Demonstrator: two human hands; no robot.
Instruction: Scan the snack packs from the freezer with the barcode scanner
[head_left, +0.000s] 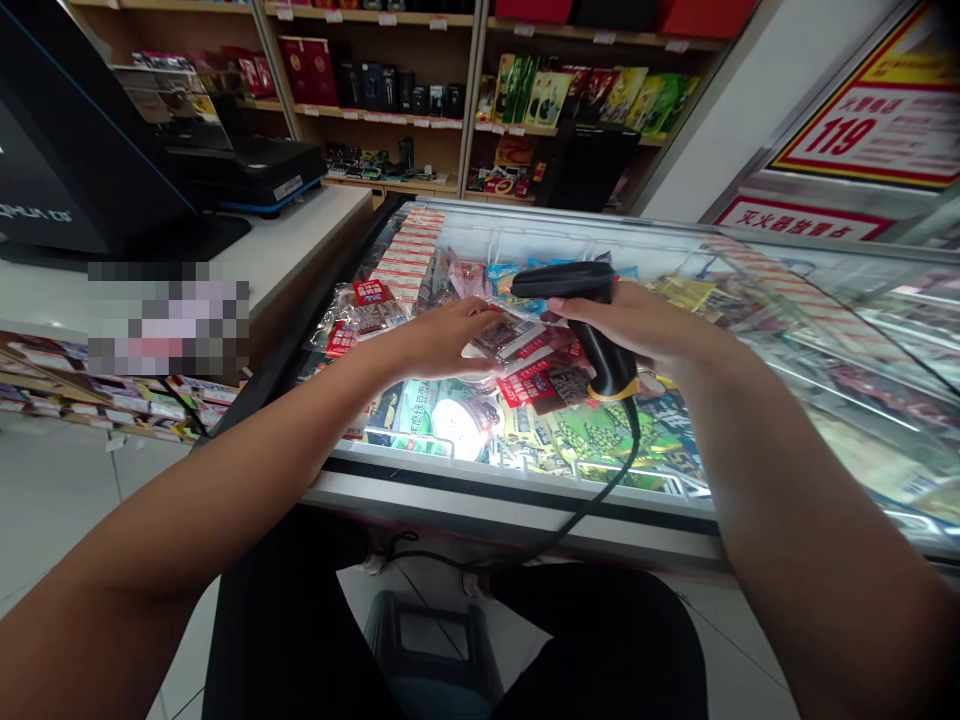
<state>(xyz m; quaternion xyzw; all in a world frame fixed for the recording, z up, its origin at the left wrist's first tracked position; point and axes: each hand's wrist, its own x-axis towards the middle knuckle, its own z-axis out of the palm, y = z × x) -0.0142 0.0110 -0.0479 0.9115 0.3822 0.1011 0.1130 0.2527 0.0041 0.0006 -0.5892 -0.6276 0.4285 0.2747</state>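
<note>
My right hand (649, 322) is wrapped round a black barcode scanner (564, 280), its cable hanging from the yellow-rimmed handle end. The scanner's head points left, over a clear-wrapped snack packet (517, 338) with a dark filling and a red and white label. My left hand (450, 335) grips this packet at its left side, thumb at the near edge and fingers on top. Another red-labelled packet (544, 388) lies just below, beside the scanner's handle. To the left of my left hand, more red-labelled packets (364, 312) rest on the freezer's glass top.
Beneath the packets is a glass-topped chest freezer (525, 483) holding bagged goods. A white counter (300, 225) with a black terminal (97, 140) stands at left. Stocked shelves (386, 122) line the back. Under the freezer edge, a grey stool-like object (435, 650) stands between my legs.
</note>
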